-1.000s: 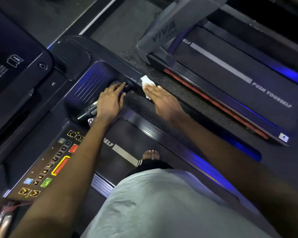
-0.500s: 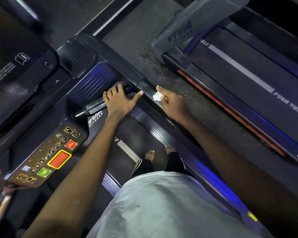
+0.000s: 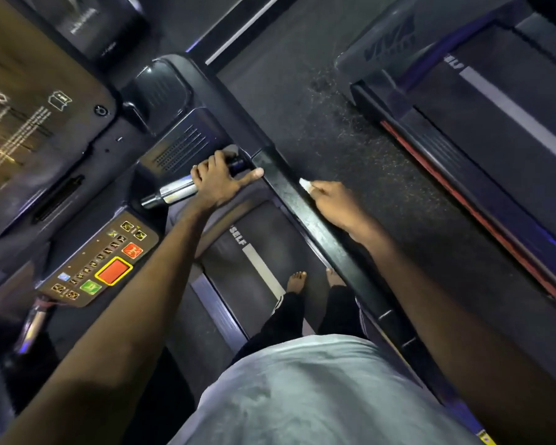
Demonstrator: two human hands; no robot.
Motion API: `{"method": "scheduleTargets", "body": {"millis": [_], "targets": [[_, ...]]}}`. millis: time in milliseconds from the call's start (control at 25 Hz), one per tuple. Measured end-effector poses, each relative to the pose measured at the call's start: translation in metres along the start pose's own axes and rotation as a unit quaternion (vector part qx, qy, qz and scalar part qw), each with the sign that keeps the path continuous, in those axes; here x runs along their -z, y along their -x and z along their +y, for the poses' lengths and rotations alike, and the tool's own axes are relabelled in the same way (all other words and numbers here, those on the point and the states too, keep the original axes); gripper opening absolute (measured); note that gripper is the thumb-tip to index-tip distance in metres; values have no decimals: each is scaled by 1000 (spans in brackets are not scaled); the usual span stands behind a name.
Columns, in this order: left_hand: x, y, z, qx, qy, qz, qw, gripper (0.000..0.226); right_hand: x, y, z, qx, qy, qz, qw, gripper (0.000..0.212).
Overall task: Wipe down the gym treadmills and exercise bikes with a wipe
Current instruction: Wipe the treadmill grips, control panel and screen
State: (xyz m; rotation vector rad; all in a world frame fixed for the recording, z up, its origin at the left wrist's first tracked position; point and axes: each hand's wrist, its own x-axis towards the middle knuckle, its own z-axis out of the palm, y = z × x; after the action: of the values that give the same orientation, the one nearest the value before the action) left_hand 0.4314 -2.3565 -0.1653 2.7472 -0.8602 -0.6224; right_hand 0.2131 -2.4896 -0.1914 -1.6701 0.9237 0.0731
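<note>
I stand on a dark treadmill belt [image 3: 260,239]. My left hand [image 3: 217,181] grips the silver and black handlebar [image 3: 174,192] below the console, thumb stretched toward the right side rail. My right hand [image 3: 333,203] holds a small white wipe [image 3: 305,184] bunched at its fingertips and presses it on the glossy black right side rail [image 3: 305,216]. Most of the wipe is hidden under the fingers.
The control panel [image 3: 100,261] with red, green and yellow buttons lies at the lower left, the dark screen [image 3: 29,130] above it. A second treadmill [image 3: 495,130] stands to the right across a strip of speckled floor [image 3: 350,130]. My bare feet [image 3: 297,281] rest on the belt.
My right hand went from lying flat over the wipe to bunching it in the fingers, and slid a little back along the rail. The left hand closed round the handlebar.
</note>
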Motion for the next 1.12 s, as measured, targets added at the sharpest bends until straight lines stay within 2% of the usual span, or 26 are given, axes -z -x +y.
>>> {"method": "scheduleTargets", "body": {"millis": [160,240,320,480,640,760,880,1120], "targets": [[-1,4,5,3,9,8,1000,77,0,-17,-10,-20,-86,-34,996,30],[-1,3,6,8,12,12,1000,74,-3,-26,-15,4,-118,-46,992,27],[-1,2,5,7,8,12,1000,74,-3,-22,-9,44,-135,-46,989,33],[-1,2,3,5,15,0,1000,76,-9,-25,-2,112,-82,-24,990,40],[8,2,-3,-32,-30,-23,999,64,-5,-22,-7,167,-51,-5,985,44],[18,1,-27,-85,-75,-16,993,57,0,-6,-2,262,34,0,964,53],[20,1,-41,-106,-118,-7,987,54,-3,-20,-18,340,158,-23,927,58],[8,-1,-45,-100,-109,9,989,56,-22,-32,-38,406,347,-36,845,61]]}}
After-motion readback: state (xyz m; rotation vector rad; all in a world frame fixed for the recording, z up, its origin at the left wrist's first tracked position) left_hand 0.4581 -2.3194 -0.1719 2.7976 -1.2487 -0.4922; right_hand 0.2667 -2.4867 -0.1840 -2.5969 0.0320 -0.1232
